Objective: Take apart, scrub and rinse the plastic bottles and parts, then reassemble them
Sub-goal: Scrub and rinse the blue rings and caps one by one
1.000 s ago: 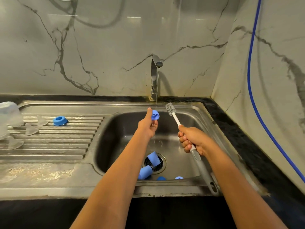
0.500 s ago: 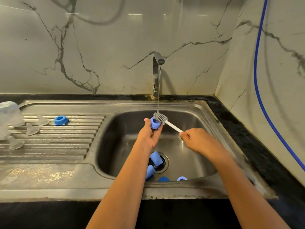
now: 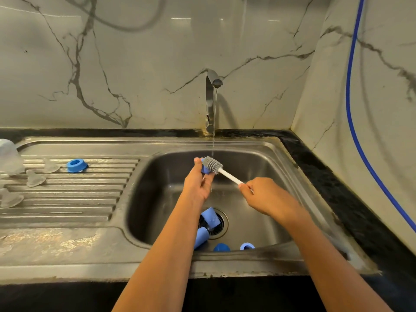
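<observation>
- A marble-patterned wall [image 3: 157, 64] backs a black surface [image 3: 337, 176]; a blue cable [image 3: 351, 109] runs down the wall on the right.
- A stainless steel sink [image 3: 258, 144] is set into the surface, with a ribbed drainboard [image 3: 74, 194] on the left and a deep basin [image 3: 157, 199] on the right.
- A thin stream of water [image 3: 214, 122] falls from the tap [image 3: 210, 102] behind the basin.
- The left hand [image 3: 198, 185] is raised over the basin, its fingers [image 3: 197, 160] pinching a small blue bottle part [image 3: 204, 169] just beside the stream.
- The right hand [image 3: 267, 197] has its fingers clenched round the white handle of a bottle brush [image 3: 229, 176], whose grey bristle head [image 3: 211, 165] presses against the held part.
- In the basin, two larger blue pieces [image 3: 210, 218] lie on and beside the drain [image 3: 221, 224]; one is partly hidden by the left forearm.
- Two smaller blue pieces [image 3: 221, 247] sit against the basin's near wall, only their tops in view.
- On the drainboard, a clear plastic cup-shaped piece [image 3: 9, 158] stands at the far left edge.
- Three clear teats [image 3: 35, 178] rest on the ribs near it.
- A blue ring [image 3: 77, 165] sits on the drainboard just right of the teats, opening upward.
</observation>
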